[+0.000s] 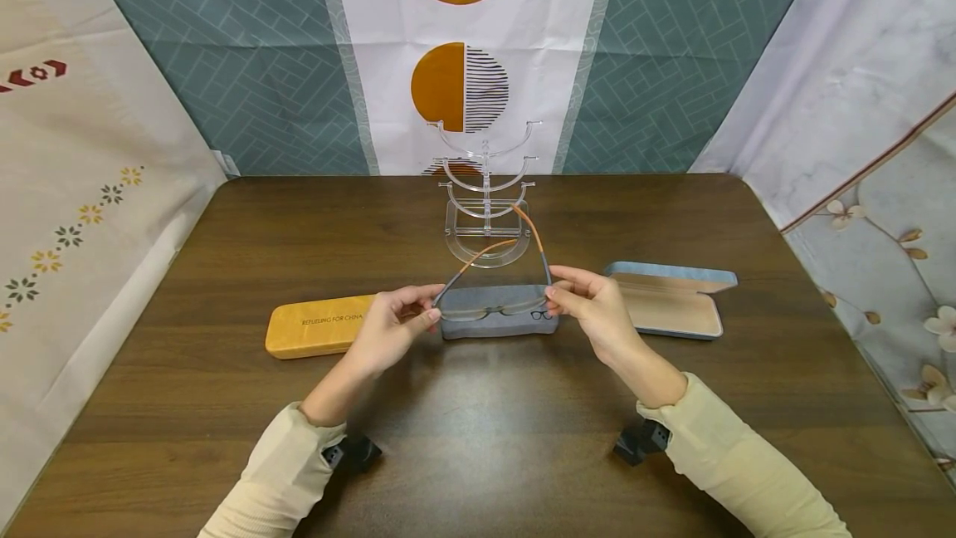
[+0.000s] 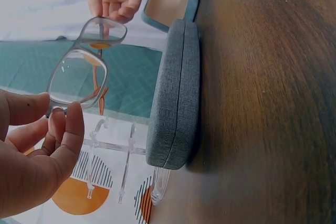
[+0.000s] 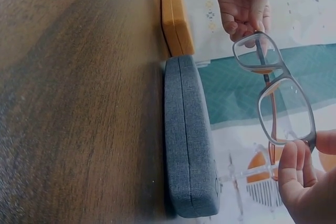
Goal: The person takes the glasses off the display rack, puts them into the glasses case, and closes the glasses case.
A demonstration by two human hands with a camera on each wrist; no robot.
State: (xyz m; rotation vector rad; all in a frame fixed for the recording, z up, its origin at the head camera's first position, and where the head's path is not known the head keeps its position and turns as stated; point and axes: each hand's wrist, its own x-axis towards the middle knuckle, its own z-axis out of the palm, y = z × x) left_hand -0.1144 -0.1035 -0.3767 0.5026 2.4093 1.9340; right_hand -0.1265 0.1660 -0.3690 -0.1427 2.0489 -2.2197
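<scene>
Both hands hold a pair of eyeglasses (image 1: 496,310) with grey frames and orange temple tips, raised above a shut grey glasses case (image 1: 499,327). The left hand (image 1: 396,322) pinches one hinge corner between thumb and fingers. At the opposite hinge corner, the right hand (image 1: 590,305) pinches likewise. The temples are unfolded and point away toward a clear acrylic stand (image 1: 487,231). In the left wrist view, the lenses (image 2: 79,77) hang beside the grey case (image 2: 176,93), apart from it. The right wrist view shows the same gap between the eyeglasses (image 3: 283,72) and the case (image 3: 189,135).
A shut yellow glasses case (image 1: 317,326) with printed lettering lies to the left, partly behind the left hand. On the right lies an opened blue case (image 1: 672,310) with a beige lining. The tiered stand is at the back of the brown wooden table (image 1: 478,455), before a patterned cloth (image 1: 657,65).
</scene>
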